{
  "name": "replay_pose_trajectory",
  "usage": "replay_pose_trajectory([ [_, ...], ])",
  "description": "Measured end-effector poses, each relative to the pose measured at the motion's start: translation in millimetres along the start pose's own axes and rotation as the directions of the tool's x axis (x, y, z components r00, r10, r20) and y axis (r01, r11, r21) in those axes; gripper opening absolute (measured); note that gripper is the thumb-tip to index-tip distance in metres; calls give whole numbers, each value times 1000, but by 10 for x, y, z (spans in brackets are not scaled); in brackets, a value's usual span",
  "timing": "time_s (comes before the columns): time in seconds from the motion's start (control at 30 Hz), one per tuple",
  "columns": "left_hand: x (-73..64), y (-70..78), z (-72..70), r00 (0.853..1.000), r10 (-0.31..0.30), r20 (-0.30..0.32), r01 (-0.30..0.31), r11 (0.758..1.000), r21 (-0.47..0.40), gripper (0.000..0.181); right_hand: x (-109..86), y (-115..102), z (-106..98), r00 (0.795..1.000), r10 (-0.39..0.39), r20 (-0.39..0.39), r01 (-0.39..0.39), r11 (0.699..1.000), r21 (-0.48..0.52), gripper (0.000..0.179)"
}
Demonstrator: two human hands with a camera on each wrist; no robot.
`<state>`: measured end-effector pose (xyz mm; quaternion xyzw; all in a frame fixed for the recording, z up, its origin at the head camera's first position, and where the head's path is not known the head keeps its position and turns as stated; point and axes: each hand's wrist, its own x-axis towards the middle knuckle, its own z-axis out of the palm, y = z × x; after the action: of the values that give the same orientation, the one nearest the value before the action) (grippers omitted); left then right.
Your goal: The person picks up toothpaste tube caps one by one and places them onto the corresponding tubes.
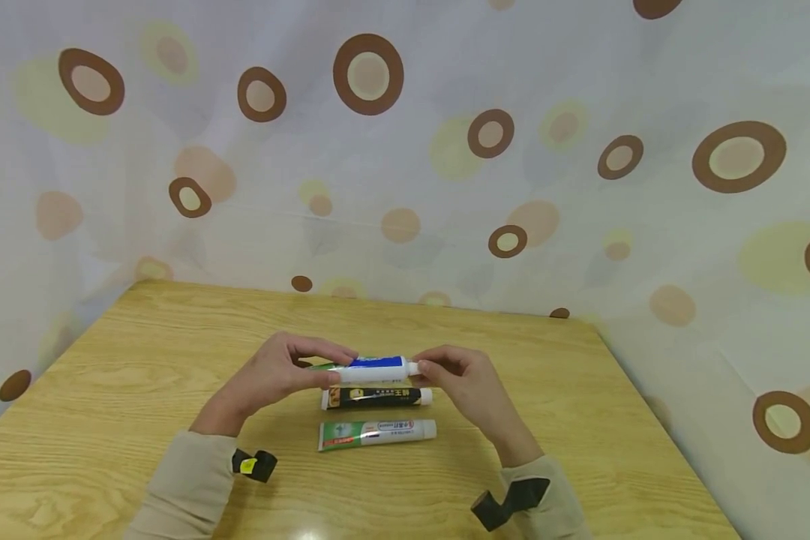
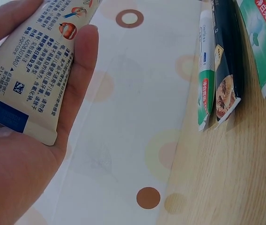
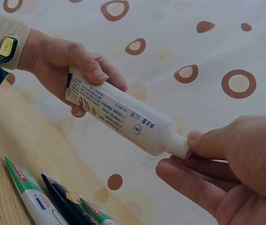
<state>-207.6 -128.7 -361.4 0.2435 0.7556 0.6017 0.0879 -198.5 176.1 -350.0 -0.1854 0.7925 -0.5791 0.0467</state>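
A white toothpaste tube with a blue panel is held level above the table. My left hand grips its flat end, with the thumb on one side and fingers on the other. At the other end, my right hand pinches the small white cap between thumb and fingertips. The cap sits at the tube's neck. Printed text covers the side of the tube facing the left wrist camera.
Three more toothpaste tubes lie on the wooden table. A green and white tube is nearest, a black tube lies beyond it, and another green and white tube is farthest, partly hidden in the head view. A patterned curtain surrounds the table's back and sides.
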Motion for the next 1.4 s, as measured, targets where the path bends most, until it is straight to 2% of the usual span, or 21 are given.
replay_pose_trajectory([
  [0.13, 0, -8, 4, 1000, 11, 8, -11, 1000, -17, 30, -2, 8, 2, 1000, -6, 7, 6, 1000, -13, 21],
  [0.37, 6, 20, -8, 1000, 17, 3, -17, 1000, 7, 28, 15, -23, 11, 994, -111, 22, 112, 989, -100, 16],
  [0.53, 9, 29, -12, 1000, 20, 11, -20, 1000, 11, 28, 10, -39, 7, 998, -59, 1, 58, 991, -118, 14],
  [0.93, 8, 26, -4, 1000, 7, 1, -7, 1000, 27, 28, 21, -32, 14, 1000, 16, 2, -16, 1000, -23, 18],
  [1.1, 11, 45, -10, 1000, 4, 0, -4, 1000, 20, 28, 29, -38, 16, 1000, -21, -18, 19, 998, -61, 15],
  [1.27, 6, 40, -5, 1000, -5, 3, 5, 1000, 8, 28, 25, -26, 21, 995, -99, -7, 98, 992, -74, 14],
  [1.4, 4, 34, 4, 1000, -8, 6, 8, 1000, 15, 28, 13, -19, 24, 995, -94, -27, 90, 990, -110, 12],
])
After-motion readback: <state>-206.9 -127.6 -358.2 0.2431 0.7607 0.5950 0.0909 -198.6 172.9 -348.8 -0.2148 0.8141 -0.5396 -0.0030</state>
